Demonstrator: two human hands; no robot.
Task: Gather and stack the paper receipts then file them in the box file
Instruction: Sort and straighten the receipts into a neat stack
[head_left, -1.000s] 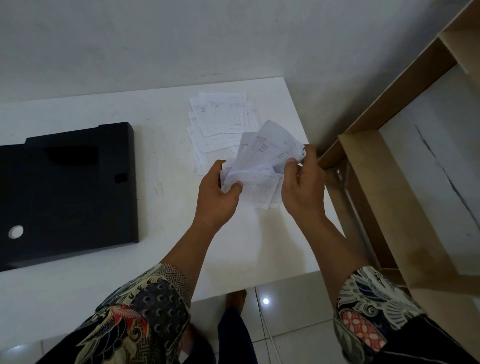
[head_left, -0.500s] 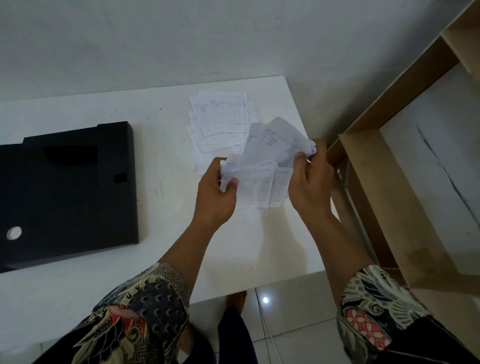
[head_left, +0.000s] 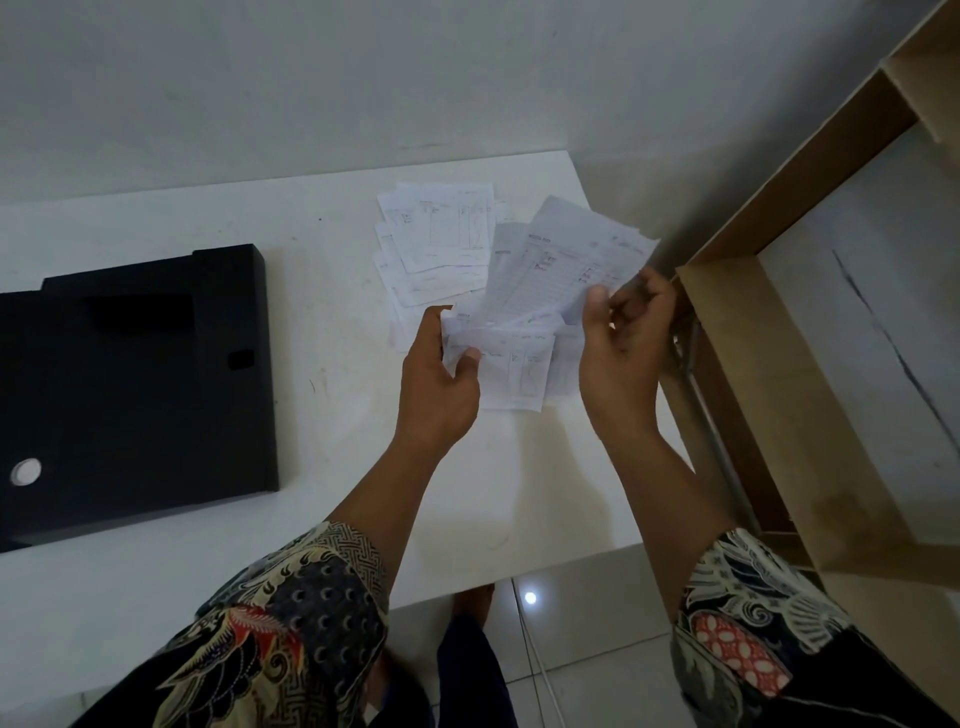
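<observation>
A fanned bunch of white paper receipts (head_left: 540, 291) hangs above the white table (head_left: 322, 322), gripped by both hands. My left hand (head_left: 441, 379) pinches the lower left corner of the bunch. My right hand (head_left: 623, 343) holds its right edge, thumb on top. More receipts (head_left: 441, 239) lie in a loose pile on the table behind the held ones. The black box file (head_left: 135, 384) lies flat and closed at the table's left side, a hand's width from my left hand.
A brown wooden shelf unit (head_left: 789, 405) stands right against the table's right edge, close to my right hand. The wall runs along the table's far edge. Tiled floor and my foot show below the near edge.
My right hand has drawn the upper receipts up and to the right, fanning the bunch wider. My left hand has stayed in place on the lower corner.
</observation>
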